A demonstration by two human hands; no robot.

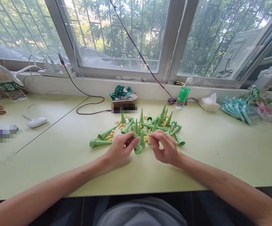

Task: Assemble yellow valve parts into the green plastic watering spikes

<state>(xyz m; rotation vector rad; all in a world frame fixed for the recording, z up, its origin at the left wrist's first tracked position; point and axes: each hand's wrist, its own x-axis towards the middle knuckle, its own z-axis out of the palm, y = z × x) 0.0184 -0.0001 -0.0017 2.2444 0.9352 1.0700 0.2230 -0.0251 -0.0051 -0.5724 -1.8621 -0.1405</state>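
A heap of green cone-shaped plastic spikes [160,121] lies on the pale green table [62,157], mixed with several small yellow pieces [109,136]. My left hand [121,150] is curled, its fingertips pinching one green spike [138,146] that stands with its point up. My right hand [162,146] sits just right of it, fingers pinched together at the near edge of the heap; what they grip is too small to name. Two loose spikes [99,142] lie to the left of my left hand.
A green-labelled bottle [183,97], a tissue pack [207,103] and teal clips [239,110] stand at the back right. A small box with green wrapping [123,100] sits behind the heap. Cables, a white mouse-like device [35,121] and a large bottle [5,83] are on the left.
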